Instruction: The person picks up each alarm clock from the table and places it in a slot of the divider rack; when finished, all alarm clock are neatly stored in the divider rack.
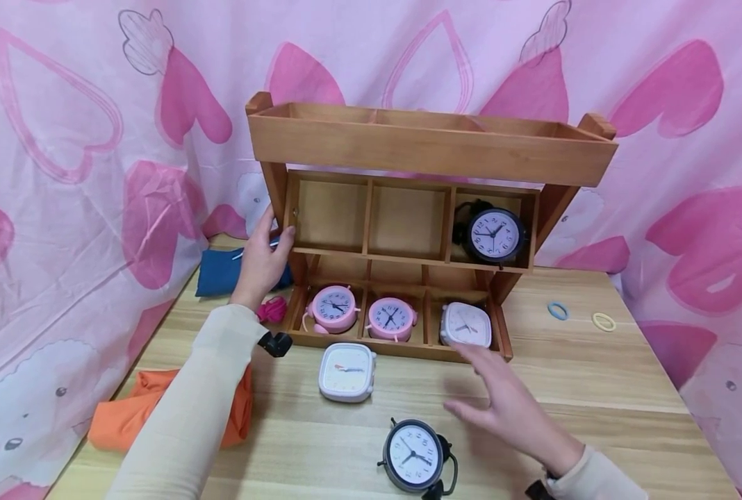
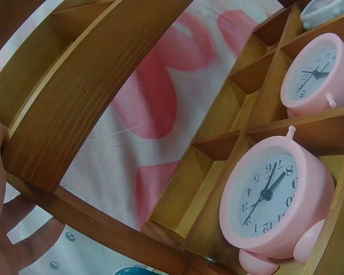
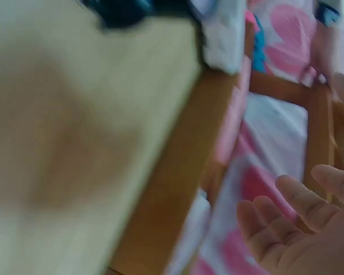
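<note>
The wooden rack stands at the back of the surface, its long axis running left to right, open faces turned toward the person. Its top trough shows nothing inside from here. In the middle row, the left and centre cells show nothing inside, and the right one holds a black round clock, dial forward. The bottom row is full: a pink clock on the left, a second pink clock in the centre, and a white square clock on the right, tipped back a little with its face up and forward.

The left hand rests against the rack's left upright at the middle shelf, thumb on the front edge, fingers loosely bent around the post; a light steadying grip.

The right hand hovers just in front of the white square clock, fingers straight and spread, grip wide and holding nothing.

On the surface in front lie another white square clock, face up, and a black clock lying face up near the front edge. Blue cloth and orange cloth sit to the left, two hair ties to the right.
</note>
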A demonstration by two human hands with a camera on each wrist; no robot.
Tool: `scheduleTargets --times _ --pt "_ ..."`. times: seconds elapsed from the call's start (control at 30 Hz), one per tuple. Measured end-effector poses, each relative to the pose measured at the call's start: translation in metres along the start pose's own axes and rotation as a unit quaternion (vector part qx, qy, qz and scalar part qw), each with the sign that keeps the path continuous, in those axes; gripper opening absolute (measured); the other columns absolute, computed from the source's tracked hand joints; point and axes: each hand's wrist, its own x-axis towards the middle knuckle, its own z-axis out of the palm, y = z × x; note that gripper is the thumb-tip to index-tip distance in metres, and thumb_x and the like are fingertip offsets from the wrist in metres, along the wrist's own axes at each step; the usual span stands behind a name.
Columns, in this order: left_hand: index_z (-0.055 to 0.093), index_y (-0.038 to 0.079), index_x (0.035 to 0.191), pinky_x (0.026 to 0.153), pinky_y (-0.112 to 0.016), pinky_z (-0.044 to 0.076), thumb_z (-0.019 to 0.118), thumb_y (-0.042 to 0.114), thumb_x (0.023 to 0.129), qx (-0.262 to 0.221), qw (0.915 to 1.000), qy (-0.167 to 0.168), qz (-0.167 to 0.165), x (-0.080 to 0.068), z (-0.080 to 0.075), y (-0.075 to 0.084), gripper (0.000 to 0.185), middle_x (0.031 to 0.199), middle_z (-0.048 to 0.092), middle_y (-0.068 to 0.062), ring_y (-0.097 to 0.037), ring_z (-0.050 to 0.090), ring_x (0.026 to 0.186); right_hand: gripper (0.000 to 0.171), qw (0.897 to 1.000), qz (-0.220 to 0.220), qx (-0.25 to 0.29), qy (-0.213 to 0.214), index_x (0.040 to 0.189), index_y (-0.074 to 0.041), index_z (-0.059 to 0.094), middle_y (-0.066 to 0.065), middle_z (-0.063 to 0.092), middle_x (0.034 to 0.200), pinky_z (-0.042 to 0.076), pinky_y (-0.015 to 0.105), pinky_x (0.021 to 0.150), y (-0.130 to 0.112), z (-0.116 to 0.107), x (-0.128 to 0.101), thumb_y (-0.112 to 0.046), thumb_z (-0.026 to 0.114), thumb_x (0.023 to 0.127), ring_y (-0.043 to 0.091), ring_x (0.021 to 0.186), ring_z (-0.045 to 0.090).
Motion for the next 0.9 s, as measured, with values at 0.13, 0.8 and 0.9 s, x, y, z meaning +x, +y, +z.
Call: scheduleTargets --times 0.13,0.8,0.9 --pt "0.022 0.042 0.155 0.101 -0.057 0.047 0.050 0.038 0.102 -0.004 1.0000 0.001 0.002 0.000 -0.001 -0.001 0.060 0.160 0.032 -0.001 -0.038 0.045 0.138 0.088 0.997 0.028 0.024 -0.069 0.151 -0.023 0.040 0.006 0.050 0.147 0.045 0.058 0.103 -0.005 0.024 -0.020 -0.046 0.082 0.076 0.030 0.133 0.047" --pt "0.022 0.042 0.155 0.101 -0.056 0.048 0.050 0.036 0.103 0.000 1.0000 0.001 0.003 -0.001 0.000 0.001 0.060 0.160 0.032 -0.002 -0.039 0.045 0.138 0.098 0.986 0.023 0.021 -0.163 0.148 -0.014 0.042 -0.001 0.052 0.139 0.045 0.055 0.096 -0.013 0.075 -0.054 -0.071 0.071 0.073 0.022 0.125 0.046" --pt "0.021 0.041 0.155 0.100 -0.056 0.048 0.051 0.035 0.103 0.000 1.0000 0.001 0.005 0.000 0.000 0.001 0.060 0.160 0.033 -0.002 -0.039 0.045 0.138 0.097 0.981 0.037 0.033 -0.187 0.149 -0.016 0.040 -0.003 0.052 0.138 0.043 0.057 0.098 -0.014 0.075 -0.054 -0.071 0.070 0.074 0.022 0.125 0.046"
